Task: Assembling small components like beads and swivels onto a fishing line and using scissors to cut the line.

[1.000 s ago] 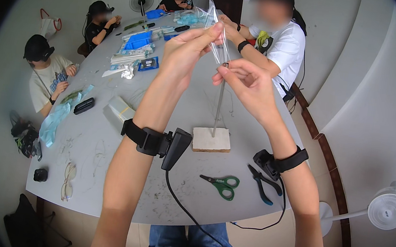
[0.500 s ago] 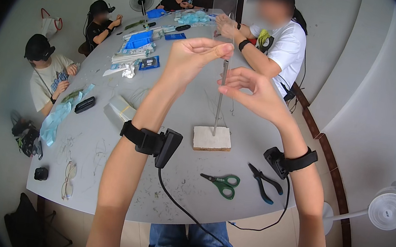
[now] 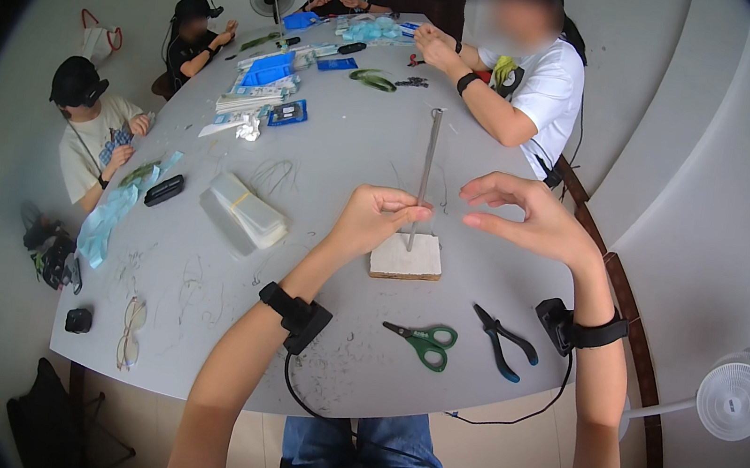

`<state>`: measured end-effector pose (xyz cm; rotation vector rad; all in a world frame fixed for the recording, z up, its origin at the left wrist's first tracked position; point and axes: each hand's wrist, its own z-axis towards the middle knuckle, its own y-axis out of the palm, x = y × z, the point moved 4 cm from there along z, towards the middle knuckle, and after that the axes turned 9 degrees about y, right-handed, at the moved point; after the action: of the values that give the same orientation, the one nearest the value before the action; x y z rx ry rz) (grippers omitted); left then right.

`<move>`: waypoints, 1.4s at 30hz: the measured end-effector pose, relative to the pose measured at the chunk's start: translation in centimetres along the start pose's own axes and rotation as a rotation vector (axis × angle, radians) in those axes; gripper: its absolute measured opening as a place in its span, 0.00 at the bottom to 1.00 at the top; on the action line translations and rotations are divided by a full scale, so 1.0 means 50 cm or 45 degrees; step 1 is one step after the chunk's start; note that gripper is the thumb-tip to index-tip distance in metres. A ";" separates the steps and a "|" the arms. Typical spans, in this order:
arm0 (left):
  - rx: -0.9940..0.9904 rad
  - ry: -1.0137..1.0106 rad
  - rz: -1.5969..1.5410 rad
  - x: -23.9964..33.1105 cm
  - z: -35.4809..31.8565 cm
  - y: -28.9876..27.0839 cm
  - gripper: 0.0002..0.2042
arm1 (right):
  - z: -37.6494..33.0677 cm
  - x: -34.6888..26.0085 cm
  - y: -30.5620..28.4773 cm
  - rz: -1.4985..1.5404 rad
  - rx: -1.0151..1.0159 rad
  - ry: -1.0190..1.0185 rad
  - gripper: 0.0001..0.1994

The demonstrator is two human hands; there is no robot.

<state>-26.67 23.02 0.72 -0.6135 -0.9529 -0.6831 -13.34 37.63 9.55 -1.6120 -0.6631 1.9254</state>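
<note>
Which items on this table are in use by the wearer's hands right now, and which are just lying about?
In use: left hand pinching the upright metal rod; its white block base; right hand open beside the rod.

Lying about: green scissors, pliers, plastic sleeves, glasses.

Bare tabletop (image 3: 358,147) is left open behind the upright rod (image 3: 425,179). Nearer than the rod, passage is blocked by scissors (image 3: 422,343) and pliers (image 3: 501,342); left of it, by a plastic packet (image 3: 243,213).
</note>
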 end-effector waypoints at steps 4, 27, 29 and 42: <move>-0.016 0.015 0.075 0.002 -0.007 0.003 0.10 | -0.005 0.006 0.001 0.024 -0.013 -0.028 0.14; 0.240 0.560 0.154 0.196 0.086 -0.026 0.07 | -0.022 -0.003 -0.002 0.095 0.117 -0.049 0.15; 0.230 0.583 0.149 0.196 0.086 -0.025 0.07 | -0.023 -0.004 -0.001 0.096 0.120 -0.039 0.15; 0.234 0.593 0.189 0.198 0.095 -0.008 0.09 | -0.030 -0.004 0.002 0.065 0.125 -0.041 0.14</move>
<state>-25.38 23.78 11.59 -0.3358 -0.5228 -0.5645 -11.86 37.49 9.39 -1.5544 -0.5357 1.9922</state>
